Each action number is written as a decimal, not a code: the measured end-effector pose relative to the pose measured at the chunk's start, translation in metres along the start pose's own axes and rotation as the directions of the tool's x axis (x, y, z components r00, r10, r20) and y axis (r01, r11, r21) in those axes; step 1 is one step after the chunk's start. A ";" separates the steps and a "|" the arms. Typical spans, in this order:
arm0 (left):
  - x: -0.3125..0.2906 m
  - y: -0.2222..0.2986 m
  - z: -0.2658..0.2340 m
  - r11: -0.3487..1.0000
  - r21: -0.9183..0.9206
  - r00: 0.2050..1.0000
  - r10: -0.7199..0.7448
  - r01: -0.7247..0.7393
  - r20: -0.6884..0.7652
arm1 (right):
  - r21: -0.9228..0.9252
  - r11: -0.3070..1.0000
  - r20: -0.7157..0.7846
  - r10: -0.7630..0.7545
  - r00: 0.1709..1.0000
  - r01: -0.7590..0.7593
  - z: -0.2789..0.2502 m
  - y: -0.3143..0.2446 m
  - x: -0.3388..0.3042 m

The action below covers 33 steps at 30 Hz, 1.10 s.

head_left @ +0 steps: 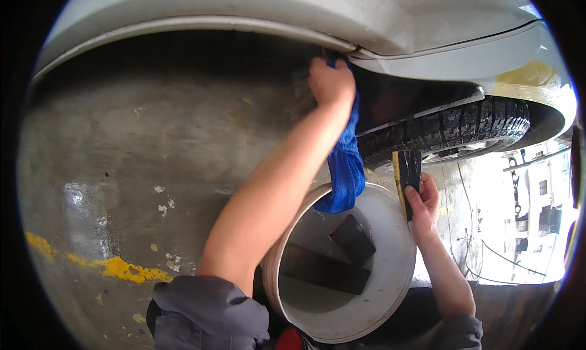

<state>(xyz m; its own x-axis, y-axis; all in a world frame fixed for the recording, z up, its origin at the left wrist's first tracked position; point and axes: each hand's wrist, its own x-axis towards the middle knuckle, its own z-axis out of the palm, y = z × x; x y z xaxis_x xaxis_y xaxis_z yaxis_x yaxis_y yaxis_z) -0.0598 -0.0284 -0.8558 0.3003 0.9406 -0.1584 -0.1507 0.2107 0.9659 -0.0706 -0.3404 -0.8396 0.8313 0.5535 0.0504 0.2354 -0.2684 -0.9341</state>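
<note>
At the lower edge of a pale car body (403,20), my left hand (332,84) is closed around a blue cloth (346,167). The cloth hangs down past my wrist, and its lower end dangles over the rim of a white bucket (390,264). Between the thumb and fingers of my right hand (425,203) is a flat black strip-like piece (412,170) with a yellowish edge, upright beside the bucket's far right rim and below the tire. In the bucket's cloudy water lie a dark rectangular block (353,239) and a longer dark slab (323,267).
A black tire (445,127) stands under the car at the right, behind a dark panel (409,99). The grey concrete floor (152,160) has worn yellow paint (122,268) at the left. Thin cables (513,261) lie on the bright floor to the right.
</note>
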 end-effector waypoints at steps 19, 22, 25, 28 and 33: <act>-0.038 0.023 -0.009 0.847 -0.483 0.968 -0.131 0.222 0.215 | 0.028 0.999 0.010 0.033 0.999 -0.033 -0.006 0.005 -0.001; -0.037 0.022 -0.005 0.854 -0.492 0.979 -0.092 0.171 0.182 | 0.041 0.999 0.016 0.029 0.999 -0.030 -0.003 0.002 0.000; 0.007 0.010 -0.007 0.887 -0.401 0.973 -0.197 0.228 0.117 | 0.010 1.000 0.010 0.024 1.000 -0.024 0.002 -0.004 0.000; -0.017 0.014 0.004 0.829 -0.494 0.965 -0.225 0.261 0.134 | -0.039 0.999 0.013 0.022 1.000 -0.021 -0.004 0.002 -0.002; -0.024 0.030 -0.012 0.741 -0.579 0.940 -0.291 0.340 0.179 | -0.017 1.000 0.050 -0.011 0.999 0.012 -0.002 0.002 0.000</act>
<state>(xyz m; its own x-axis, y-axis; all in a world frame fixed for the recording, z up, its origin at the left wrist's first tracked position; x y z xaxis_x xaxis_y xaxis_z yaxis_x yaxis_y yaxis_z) -0.0832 -0.0410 -0.8257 0.4945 0.7750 -0.3935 -0.5549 0.6299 0.5433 -0.0692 -0.3430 -0.8411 0.8025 0.5951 0.0429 0.2536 -0.2750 -0.9274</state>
